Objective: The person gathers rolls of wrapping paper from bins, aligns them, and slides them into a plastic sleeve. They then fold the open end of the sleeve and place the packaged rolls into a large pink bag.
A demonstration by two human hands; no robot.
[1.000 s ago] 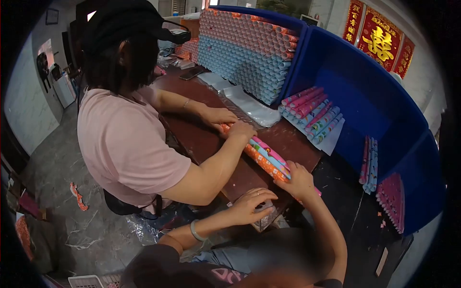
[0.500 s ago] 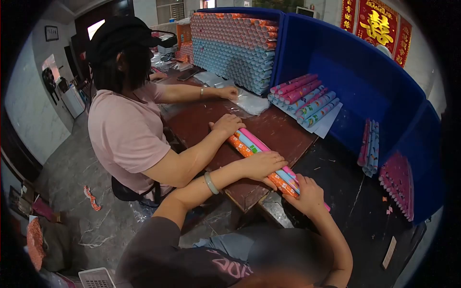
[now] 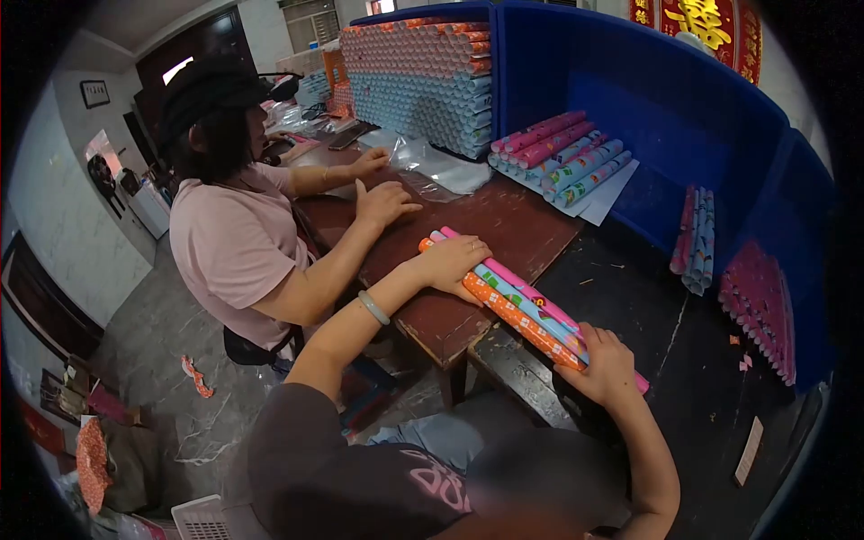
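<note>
The left hand point(image 3: 454, 265) is closed over the far end of a bundle of patterned rolls point(image 3: 526, 312), above the red-brown table point(image 3: 513, 216). The right hand point(image 3: 605, 364) grips the same bundle towards its near end, beyond the right edge of the table. The bundle, with orange, light blue and pink rolls side by side, slants across that edge, its far end over the table and its near end over the black surface point(image 3: 621, 292) to the right of the table. A pale bracelet point(image 3: 373, 308) circles the left wrist, in front of the table.

A co-worker in a pink shirt point(image 3: 229, 234) sits at the left side of the table, both hands held apart over it, away from the bundle. Clear plastic bags point(image 3: 441, 171) lie along the far part of the table, with a dark phone point(image 3: 348, 137) farther back on it. A tall stack of rolls point(image 3: 418, 99) stands beyond the table in a blue bin. More pink and blue rolls point(image 3: 567, 162) lie on white sheets by the table's far right corner, and a small group of rolls point(image 3: 695, 241) rests well to the right of the table
</note>
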